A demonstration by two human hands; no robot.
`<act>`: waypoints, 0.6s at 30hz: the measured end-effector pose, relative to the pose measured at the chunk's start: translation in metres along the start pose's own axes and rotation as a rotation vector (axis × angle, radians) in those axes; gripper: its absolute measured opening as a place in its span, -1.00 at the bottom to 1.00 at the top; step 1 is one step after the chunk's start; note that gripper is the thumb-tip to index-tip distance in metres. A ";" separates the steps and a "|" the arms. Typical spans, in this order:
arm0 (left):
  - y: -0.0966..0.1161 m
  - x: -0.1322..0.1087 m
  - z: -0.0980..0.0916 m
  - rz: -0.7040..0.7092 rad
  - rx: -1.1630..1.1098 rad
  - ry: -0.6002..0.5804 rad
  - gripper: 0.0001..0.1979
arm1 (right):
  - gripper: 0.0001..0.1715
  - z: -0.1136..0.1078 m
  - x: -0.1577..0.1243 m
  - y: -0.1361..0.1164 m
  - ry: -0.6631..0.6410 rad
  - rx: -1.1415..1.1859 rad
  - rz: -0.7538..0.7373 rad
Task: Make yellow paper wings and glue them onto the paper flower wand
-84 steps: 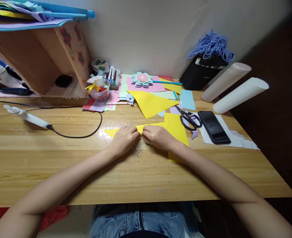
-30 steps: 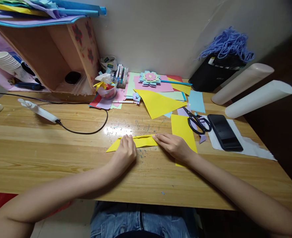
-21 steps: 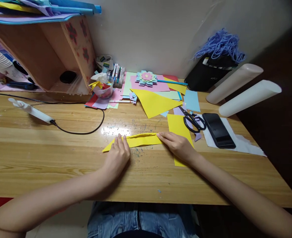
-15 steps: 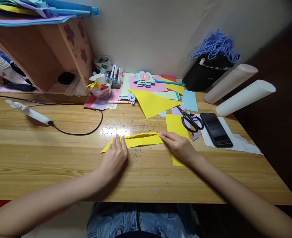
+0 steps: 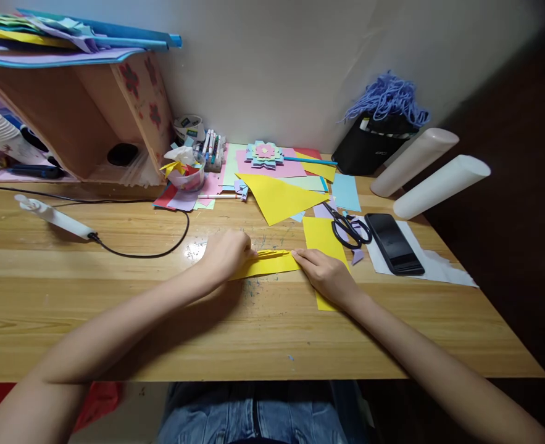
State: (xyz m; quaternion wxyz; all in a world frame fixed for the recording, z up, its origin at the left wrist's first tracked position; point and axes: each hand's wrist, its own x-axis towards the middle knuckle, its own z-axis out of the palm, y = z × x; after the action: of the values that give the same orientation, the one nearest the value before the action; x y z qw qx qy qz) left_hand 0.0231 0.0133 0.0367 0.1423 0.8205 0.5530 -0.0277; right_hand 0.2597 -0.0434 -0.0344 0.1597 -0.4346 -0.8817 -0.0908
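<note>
While the folded yellow strip (image 5: 274, 264) lies flat on the desk (image 5: 115, 320), the left hand (image 5: 226, 253) curls over its left end, perhaps pinching it, though the grip is hidden. The right hand (image 5: 325, 276), fingers outstretched, presses its right end.

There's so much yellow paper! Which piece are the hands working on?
Look at the wooden desk, near its middle, between the left hand and the right hand. The folded yellow strip lies there under their fingers. It is long and narrow with layered folds along its far edge, unlike the big flat yellow triangle and the plain yellow sheet nearby.
</note>
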 end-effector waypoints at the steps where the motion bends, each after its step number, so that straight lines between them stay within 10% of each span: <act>1: -0.002 0.001 0.003 0.000 -0.029 0.005 -0.75 | -0.65 0.000 0.000 0.000 0.000 -0.009 -0.001; 10: -0.016 0.006 0.019 0.044 -0.289 0.009 -0.88 | -0.81 -0.010 0.035 -0.016 0.021 0.374 0.257; 18: -0.015 0.005 0.027 0.146 -0.255 -0.016 -0.83 | -0.90 -0.003 0.077 -0.031 -0.226 0.592 0.242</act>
State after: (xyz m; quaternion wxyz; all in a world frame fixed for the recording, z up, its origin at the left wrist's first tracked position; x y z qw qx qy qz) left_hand 0.0143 0.0160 0.0066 0.2514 0.8336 0.4896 0.0463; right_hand 0.1922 -0.0066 -0.0042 0.1899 -0.4781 -0.8240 0.2374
